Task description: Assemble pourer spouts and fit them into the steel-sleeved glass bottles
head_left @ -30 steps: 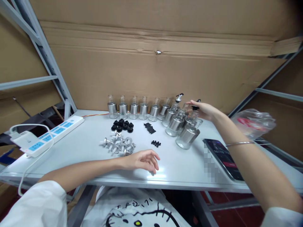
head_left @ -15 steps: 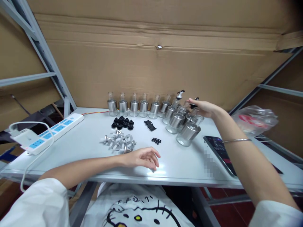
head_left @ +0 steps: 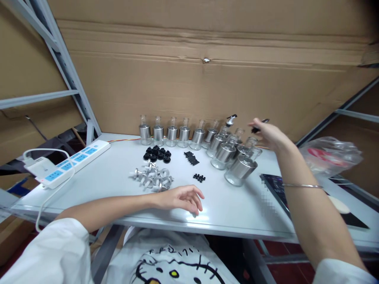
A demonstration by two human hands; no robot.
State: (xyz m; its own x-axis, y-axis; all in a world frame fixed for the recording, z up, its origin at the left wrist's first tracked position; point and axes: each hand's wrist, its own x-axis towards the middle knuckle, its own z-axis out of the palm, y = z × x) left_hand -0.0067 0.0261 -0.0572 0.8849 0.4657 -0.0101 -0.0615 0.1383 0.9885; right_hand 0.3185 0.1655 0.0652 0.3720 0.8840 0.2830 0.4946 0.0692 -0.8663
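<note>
My right hand (head_left: 271,134) is raised above the right-hand group of bottles, its fingers closed round a black-topped bottle pourer (head_left: 255,129) that they mostly hide. Below it stand glass bottles with steel sleeves, the nearest bottle (head_left: 241,169) among them. Another bottle there carries a silver pourer with a black flap (head_left: 231,120). My left hand (head_left: 185,198) rests near the table's front edge, fingers loosely curled and apart, holding nothing. Beyond it lie silver spout pieces (head_left: 154,179), black ribbed stoppers (head_left: 156,154), flat black flaps (head_left: 191,158) and tiny black caps (head_left: 199,178).
A row of sleeved bottles (head_left: 172,134) lines the cardboard wall (head_left: 177,86) at the back. On the left is a white power strip (head_left: 74,163) with a cable. To the right are a dark tablet or phone (head_left: 274,189), partly behind my forearm, and a clear plastic bag (head_left: 328,157).
My right hand has risen and shifted right, away from the bottles, with the black-topped pourer in it. My left hand stays resting on the table. The view has shifted slightly.
</note>
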